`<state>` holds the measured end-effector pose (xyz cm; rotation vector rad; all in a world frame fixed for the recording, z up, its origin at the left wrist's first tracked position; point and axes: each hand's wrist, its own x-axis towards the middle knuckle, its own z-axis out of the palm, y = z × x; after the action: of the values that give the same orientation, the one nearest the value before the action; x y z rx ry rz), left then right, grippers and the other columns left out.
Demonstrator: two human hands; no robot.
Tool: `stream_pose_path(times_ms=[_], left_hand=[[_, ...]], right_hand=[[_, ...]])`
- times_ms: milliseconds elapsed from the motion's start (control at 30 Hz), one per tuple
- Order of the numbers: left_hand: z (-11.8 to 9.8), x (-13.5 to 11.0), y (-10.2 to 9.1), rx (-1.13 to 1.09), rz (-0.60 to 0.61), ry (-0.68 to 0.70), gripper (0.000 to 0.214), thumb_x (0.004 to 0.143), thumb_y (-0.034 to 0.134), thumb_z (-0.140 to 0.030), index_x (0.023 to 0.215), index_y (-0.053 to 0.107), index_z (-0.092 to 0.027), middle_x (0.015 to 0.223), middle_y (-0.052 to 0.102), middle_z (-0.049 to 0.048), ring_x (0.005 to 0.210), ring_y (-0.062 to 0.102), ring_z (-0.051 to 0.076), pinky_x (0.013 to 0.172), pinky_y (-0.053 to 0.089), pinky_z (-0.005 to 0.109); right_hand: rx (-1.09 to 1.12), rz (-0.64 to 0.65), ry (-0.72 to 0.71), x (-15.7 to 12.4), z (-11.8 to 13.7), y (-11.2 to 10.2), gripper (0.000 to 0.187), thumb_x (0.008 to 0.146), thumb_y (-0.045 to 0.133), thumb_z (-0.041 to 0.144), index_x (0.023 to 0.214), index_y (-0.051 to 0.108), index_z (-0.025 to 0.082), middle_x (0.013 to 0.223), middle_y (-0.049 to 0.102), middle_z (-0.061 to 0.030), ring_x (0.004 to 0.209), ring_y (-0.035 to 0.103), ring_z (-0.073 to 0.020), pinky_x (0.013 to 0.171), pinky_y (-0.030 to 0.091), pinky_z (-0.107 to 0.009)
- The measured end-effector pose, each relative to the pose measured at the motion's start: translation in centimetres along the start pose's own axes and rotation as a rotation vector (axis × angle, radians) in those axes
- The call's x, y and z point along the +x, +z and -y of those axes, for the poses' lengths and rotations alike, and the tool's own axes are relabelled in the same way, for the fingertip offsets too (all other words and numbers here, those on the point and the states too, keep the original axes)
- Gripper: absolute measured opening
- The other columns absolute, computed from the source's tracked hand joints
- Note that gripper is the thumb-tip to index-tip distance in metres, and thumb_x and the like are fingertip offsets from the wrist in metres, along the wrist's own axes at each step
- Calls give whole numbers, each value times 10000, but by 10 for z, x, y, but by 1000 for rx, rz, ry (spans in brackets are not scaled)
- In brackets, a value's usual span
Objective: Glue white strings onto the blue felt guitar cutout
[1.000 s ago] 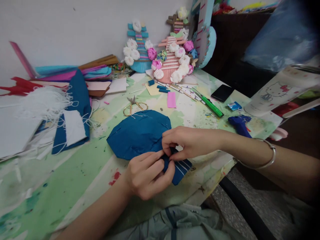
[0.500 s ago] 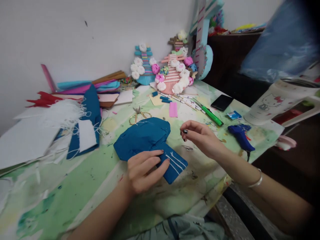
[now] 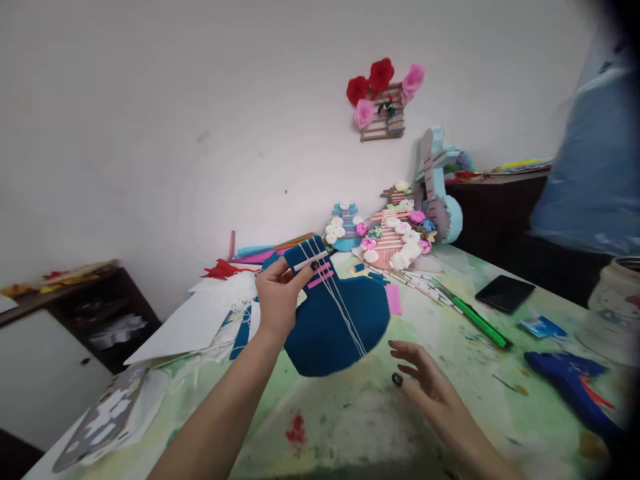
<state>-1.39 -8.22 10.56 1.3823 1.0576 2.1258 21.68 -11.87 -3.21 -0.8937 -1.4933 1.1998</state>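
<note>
A dark blue guitar-shaped craft piece [image 3: 320, 337] is raised off the table, its short neck pointing up and left. White strings [image 3: 343, 308] run down its face from the neck. They cross two pink strips [image 3: 320, 275] and a white strip [image 3: 311, 261]. My left hand [image 3: 277, 297] grips the neck, thumb on the front, the other fingers mostly hidden behind. Lower right, my right hand [image 3: 425, 383] is held apart from the piece, fingers spread with nothing in them.
To the right lie a green utility knife [image 3: 481, 321], a black phone [image 3: 505, 293] and a blue glue gun [image 3: 567, 387]. A white mug [image 3: 617, 307] stands at the far right. Flower-decorated crafts [image 3: 393, 240] line the wall. White string [image 3: 233, 293] and boards lie left.
My left hand has lifted the blue piece from the table and turned it over, so its stringed face shows. The right hand stays empty at the right. The view has tipped upward.
</note>
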Motion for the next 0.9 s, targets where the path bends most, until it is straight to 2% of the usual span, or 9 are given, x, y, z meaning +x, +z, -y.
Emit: stream_pose_path(times_ms=[100,167,233,300,367,467,667,767,900], left_hand=[[-1,2,-1,-94,6,-133,208,579,801,-236,686,644,-151,621,607,-41,574,596,103,533,502,205],[1,0,-3,-102,-6,-227,254,551,816,-250,650,605,-150,581,567,-56,528,569,91,477,474,188],[5,-4,-4,-110,-26,-314,289,533,821,-266,645,580,-151,597,574,-54,533,576,95,460,466,185],[9,-6,-5,-117,-58,-390,307,518,821,-272,664,579,-150,632,601,-43,552,592,101,459,464,186],[14,-8,-5,-116,-82,-445,322,500,823,-265,690,590,-149,661,626,-32,559,602,105,456,459,185],[18,-9,-4,-116,-83,-476,334,485,825,-254,708,597,-153,674,642,-27,556,608,109,447,453,183],[16,-16,1,-140,-84,-518,343,482,825,-242,732,603,-162,648,630,-43,542,611,103,429,445,168],[18,-20,2,-157,-88,-562,374,489,820,-235,799,625,-159,714,675,-11,543,622,104,425,441,166],[23,-23,0,-169,-89,-596,377,497,819,-215,821,633,-161,730,685,-8,558,635,111,452,469,180]], right_hand=[[75,-1,37,-11,-11,17,491,783,627,438,1198,447,249,1338,448,-115,1194,489,-262,984,402,-430],[153,-8,82,-21,-18,28,500,769,640,417,1191,430,249,1326,462,-126,1057,581,-251,841,490,-393],[193,-33,109,-31,-23,36,455,787,609,395,1177,428,245,1164,569,-107,871,628,-216,686,506,-337],[125,-77,88,-39,-25,42,397,815,563,378,1164,441,232,912,612,-53,743,612,-194,620,481,-310],[-67,-157,-13,-43,-23,43,357,817,564,356,1135,475,219,870,583,-45,728,590,-192,635,474,-315],[-406,-311,-238,-44,-17,44,270,806,598,308,1050,533,212,1013,544,-89,811,572,-210,670,463,-328],[-773,-354,-546,-47,-25,62,214,787,667,309,955,568,222,904,589,-70,855,563,-263,729,384,-379],[-786,-395,-561,-52,-33,73,63,836,586,223,899,584,222,872,605,-64,828,554,-257,750,338,-399],[-634,-378,-472,-60,-36,75,111,861,483,168,797,560,216,816,595,-60,799,546,-234,738,360,-371]])
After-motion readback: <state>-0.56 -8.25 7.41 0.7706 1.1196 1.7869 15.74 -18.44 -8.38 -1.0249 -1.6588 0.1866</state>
